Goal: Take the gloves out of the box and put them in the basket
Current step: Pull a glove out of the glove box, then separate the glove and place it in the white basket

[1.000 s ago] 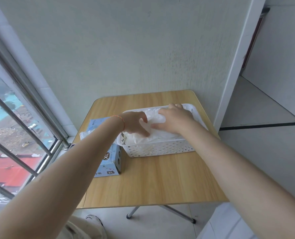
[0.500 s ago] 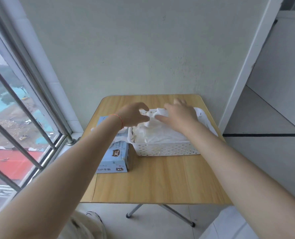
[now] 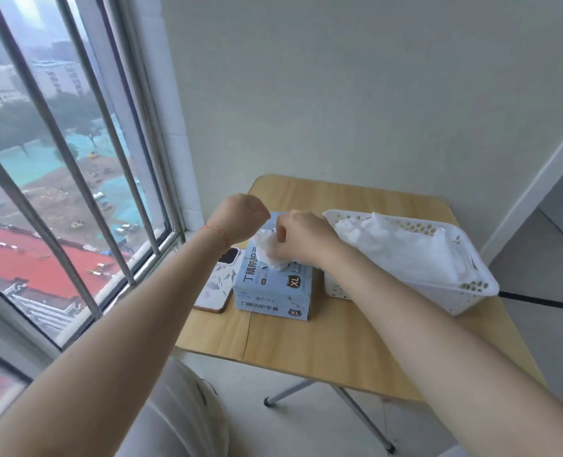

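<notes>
The right hand (image 3: 301, 237) hovers over the top of the blue box (image 3: 275, 285), its fingers (image 3: 281, 230) curled and pinching a crumpled white glove (image 3: 268, 249) that sticks up from the box opening. The left hand (image 3: 242, 217) hangs just above the box near the counter's left edge; whether its curled fingers grip the glove I cannot tell. More white gloves (image 3: 402, 245) lie heaped in the white basket (image 3: 451, 298) toward the right edge. A phone (image 3: 219, 282) lies left of the box
</notes>
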`<state>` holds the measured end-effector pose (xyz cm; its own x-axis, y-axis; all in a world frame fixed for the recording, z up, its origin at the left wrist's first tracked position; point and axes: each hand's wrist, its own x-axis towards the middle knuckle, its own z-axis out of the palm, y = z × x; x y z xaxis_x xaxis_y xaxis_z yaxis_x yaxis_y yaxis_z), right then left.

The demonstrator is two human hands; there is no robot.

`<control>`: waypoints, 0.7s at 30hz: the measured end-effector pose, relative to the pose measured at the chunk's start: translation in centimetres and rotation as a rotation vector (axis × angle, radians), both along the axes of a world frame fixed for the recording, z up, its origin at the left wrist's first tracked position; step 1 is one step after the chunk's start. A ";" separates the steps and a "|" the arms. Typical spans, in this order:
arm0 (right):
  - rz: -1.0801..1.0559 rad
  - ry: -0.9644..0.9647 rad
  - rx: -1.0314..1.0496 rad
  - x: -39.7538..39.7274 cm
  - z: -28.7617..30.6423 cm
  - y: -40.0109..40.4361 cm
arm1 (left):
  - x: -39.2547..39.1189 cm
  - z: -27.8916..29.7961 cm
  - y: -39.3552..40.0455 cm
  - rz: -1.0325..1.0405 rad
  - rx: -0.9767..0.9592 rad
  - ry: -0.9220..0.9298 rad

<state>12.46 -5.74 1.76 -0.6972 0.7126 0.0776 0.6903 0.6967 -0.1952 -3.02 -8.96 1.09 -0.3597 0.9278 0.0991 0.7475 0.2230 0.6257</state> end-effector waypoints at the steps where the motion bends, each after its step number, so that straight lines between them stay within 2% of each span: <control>1: -0.001 0.012 -0.025 -0.1 -0.2 0.1 | -0.2 -0.2 -0.3 0.004 -0.003 -0.007; 4: -0.057 0.121 -0.135 -0.2 -0.3 0.7 | -0.6 -0.5 -1.1 -0.011 0.004 -0.058; 8: -0.093 0.337 -0.037 0.4 0.6 1.7 | -0.6 -0.5 -1.9 -0.048 0.052 -0.168; 11: -0.102 0.567 -0.019 0.9 1.7 2.1 | -0.5 -0.4 -1.7 -0.099 0.123 -0.232; 15: -0.125 0.818 -0.134 1.2 2.5 2.5 | 0.1 0.6 -1.5 -0.048 0.259 -0.454; 19: -0.102 0.955 -0.287 1.6 3.3 3.0 | 0.5 1.9 -1.5 -0.061 0.238 -0.598; 21: -0.098 0.993 -0.320 1.7 3.9 3.4 | 0.7 2.5 -1.2 -0.069 0.201 -0.613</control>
<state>14.18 -2.39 5.65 -0.3618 0.8508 0.3812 0.1695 0.4621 -0.8705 -2.36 -10.20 3.54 -0.3464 0.9356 0.0684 0.2497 0.0217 0.9681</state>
